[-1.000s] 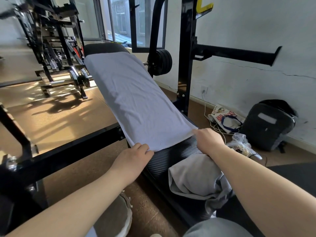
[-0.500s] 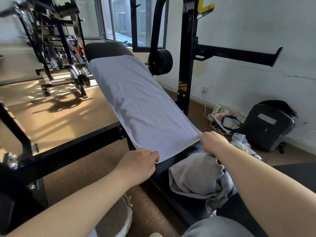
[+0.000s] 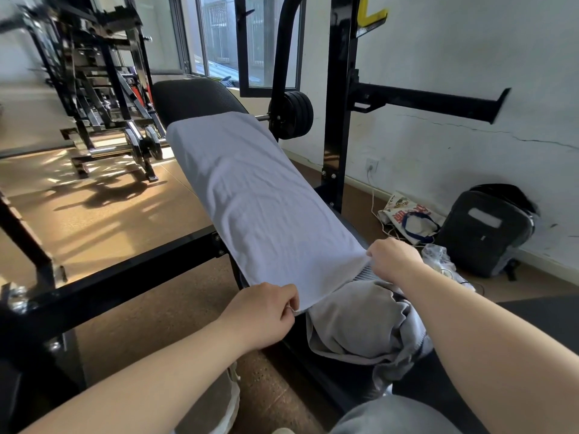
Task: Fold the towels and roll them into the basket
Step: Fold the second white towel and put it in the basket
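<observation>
The left hand [image 3: 260, 311] curls its fingers to pinch the near left corner of the pale towel [image 3: 257, 198], which stretches away from the fingertips up the sloped black bench [image 3: 194, 98]. Just right of those fingers lies 1 crumpled grey towel [image 3: 354, 324], and above it the right hand [image 3: 393, 258] pinches the other near corner. Beyond the right fingers sit a printed bag [image 3: 407, 217], its red lettering too blurred to read, and a backpack [image 3: 482, 230].

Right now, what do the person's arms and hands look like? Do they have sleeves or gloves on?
No sleeves and no gloves. The left hand and the right hand are both bare, and both forearms are uncovered all the way to the picture's edge. No watch or bracelet shows at either wrist.
</observation>
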Available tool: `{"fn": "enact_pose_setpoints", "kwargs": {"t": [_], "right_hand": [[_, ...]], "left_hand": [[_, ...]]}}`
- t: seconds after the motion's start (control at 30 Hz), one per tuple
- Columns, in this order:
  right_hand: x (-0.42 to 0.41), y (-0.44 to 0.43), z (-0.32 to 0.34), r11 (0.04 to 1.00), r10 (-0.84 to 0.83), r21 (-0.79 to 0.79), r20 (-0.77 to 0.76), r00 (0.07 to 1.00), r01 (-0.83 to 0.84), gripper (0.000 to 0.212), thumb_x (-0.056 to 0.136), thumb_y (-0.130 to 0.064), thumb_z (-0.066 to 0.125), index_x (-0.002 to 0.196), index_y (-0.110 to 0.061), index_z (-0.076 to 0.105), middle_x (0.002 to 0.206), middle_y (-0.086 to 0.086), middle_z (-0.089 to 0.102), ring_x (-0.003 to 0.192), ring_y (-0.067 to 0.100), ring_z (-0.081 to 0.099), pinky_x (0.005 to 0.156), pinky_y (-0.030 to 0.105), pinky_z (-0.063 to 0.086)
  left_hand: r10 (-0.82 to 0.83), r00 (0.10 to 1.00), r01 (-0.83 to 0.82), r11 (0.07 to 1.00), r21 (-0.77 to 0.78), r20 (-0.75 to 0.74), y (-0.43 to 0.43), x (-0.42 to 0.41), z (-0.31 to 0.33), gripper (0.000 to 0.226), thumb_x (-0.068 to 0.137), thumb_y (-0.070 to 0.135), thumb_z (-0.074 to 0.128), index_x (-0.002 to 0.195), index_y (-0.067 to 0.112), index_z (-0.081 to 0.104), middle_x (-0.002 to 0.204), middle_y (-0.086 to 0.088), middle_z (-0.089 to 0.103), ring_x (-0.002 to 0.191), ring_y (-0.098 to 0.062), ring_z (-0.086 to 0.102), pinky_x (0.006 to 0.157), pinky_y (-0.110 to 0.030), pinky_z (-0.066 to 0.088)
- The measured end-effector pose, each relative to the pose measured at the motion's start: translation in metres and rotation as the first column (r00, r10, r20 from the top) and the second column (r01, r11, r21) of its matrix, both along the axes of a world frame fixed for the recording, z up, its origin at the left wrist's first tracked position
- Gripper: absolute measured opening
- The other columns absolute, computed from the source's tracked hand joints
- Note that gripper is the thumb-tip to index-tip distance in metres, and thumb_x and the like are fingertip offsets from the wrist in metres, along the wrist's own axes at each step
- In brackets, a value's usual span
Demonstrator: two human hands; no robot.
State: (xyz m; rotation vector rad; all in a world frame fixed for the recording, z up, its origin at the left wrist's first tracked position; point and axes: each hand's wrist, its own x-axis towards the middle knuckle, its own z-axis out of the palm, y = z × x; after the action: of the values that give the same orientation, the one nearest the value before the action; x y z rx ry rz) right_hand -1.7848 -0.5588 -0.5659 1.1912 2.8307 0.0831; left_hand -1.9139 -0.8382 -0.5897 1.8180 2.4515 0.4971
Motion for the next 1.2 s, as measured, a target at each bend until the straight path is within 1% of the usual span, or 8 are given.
{"fn": "enact_pose_setpoints", "kwargs": {"t": [0.1,0.3,0.43,0.53,0.8,0.97,1.07,1.2], "right_hand": [[-0.007,-0.001,0.006,0.995,0.018,0.104,-0.196,0.981,0.003,0.031,0.078,-0.003,0.053,0.094,-0.018,0.076,0.087,0.006,0.07,0.079,0.033,0.066,0.06,0.033,0.052],[-0.028,-0.006,0.024,0.997,-0.049,-0.082,-0.541,0.84,0.005,0.032,0.088,-0.011,0.051,0.106,-0.019,0.076,0.11,0.007,0.071,0.097,0.031,0.064,0.08,0.038,0.055],[-0.035,-0.004,0.04,0.995,-0.072,-0.098,-0.612,0.787,0.015,0.031,0.094,-0.008,0.05,0.112,-0.014,0.074,0.121,0.01,0.058,0.108,0.032,0.057,0.083,0.033,0.043],[-0.043,0.001,0.049,0.993,-0.083,-0.119,-0.678,0.73,0.002,0.029,0.094,-0.01,0.05,0.109,-0.014,0.075,0.12,0.011,0.063,0.108,0.029,0.057,0.083,0.028,0.036],[-0.088,-0.011,0.076,0.975,-0.143,-0.214,-0.801,0.581,-0.055,0.02,0.099,-0.017,0.053,0.108,-0.018,0.07,0.094,-0.001,0.063,0.088,0.02,0.056,0.066,0.025,0.037],[-0.13,-0.009,0.089,0.934,-0.26,-0.344,-0.843,0.47,-0.101,0.011,0.102,-0.021,0.054,0.107,-0.024,0.063,0.09,0.002,0.071,0.06,0.01,0.07,0.048,0.023,0.05],[-0.153,-0.009,0.097,0.914,-0.302,-0.386,-0.856,0.42,-0.127,0.018,0.102,-0.02,0.053,0.115,-0.019,0.065,0.086,0.001,0.072,0.068,0.017,0.072,0.065,0.036,0.063],[-0.188,-0.001,0.105,0.926,-0.268,-0.347,-0.88,0.392,-0.147,0.014,0.1,-0.023,0.055,0.11,-0.023,0.066,0.093,-0.002,0.069,0.085,0.023,0.07,0.081,0.046,0.062]], "left_hand": [[0.106,0.989,-0.117,0.988,0.105,0.104,0.0,-0.006,0.008,0.007,0.094,0.025,0.051,0.095,0.031,0.055,0.074,0.009,0.058,0.069,-0.013,0.056,0.059,-0.032,0.046],[0.277,0.911,-0.356,0.902,0.246,0.305,0.0,-0.025,0.025,0.019,0.095,0.022,0.057,0.108,0.033,0.066,0.085,0.014,0.066,0.072,-0.003,0.064,0.067,-0.032,0.058],[0.331,0.865,-0.454,0.837,0.305,0.377,0.0,-0.043,0.034,0.024,0.094,0.024,0.06,0.109,0.03,0.077,0.079,0.014,0.071,0.071,0.002,0.066,0.065,-0.02,0.056],[0.361,0.831,-0.511,0.797,0.323,0.424,-0.001,-0.057,0.043,0.019,0.095,0.023,0.059,0.103,0.027,0.077,0.08,0.021,0.067,0.077,0.008,0.062,0.061,-0.008,0.044],[0.376,0.788,-0.572,0.74,0.354,0.487,-0.006,-0.108,0.063,0.022,0.1,0.026,0.053,0.107,0.026,0.074,0.089,0.013,0.07,0.082,-0.003,0.064,0.074,-0.031,0.057],[0.368,0.764,-0.609,0.684,0.402,0.53,-0.006,-0.141,0.079,0.02,0.101,0.023,0.053,0.105,0.026,0.073,0.078,0.006,0.071,0.072,-0.012,0.067,0.062,-0.026,0.051],[0.35,0.715,-0.654,0.639,0.404,0.605,-0.002,-0.161,0.09,0.022,0.099,0.022,0.053,0.1,0.031,0.073,0.068,0.004,0.07,0.068,-0.011,0.067,0.062,-0.027,0.05],[0.338,0.71,-0.665,0.612,0.429,0.618,0.004,-0.189,0.103,0.023,0.099,0.019,0.052,0.098,0.03,0.072,0.073,0.006,0.068,0.07,-0.01,0.064,0.061,-0.023,0.043]]}}
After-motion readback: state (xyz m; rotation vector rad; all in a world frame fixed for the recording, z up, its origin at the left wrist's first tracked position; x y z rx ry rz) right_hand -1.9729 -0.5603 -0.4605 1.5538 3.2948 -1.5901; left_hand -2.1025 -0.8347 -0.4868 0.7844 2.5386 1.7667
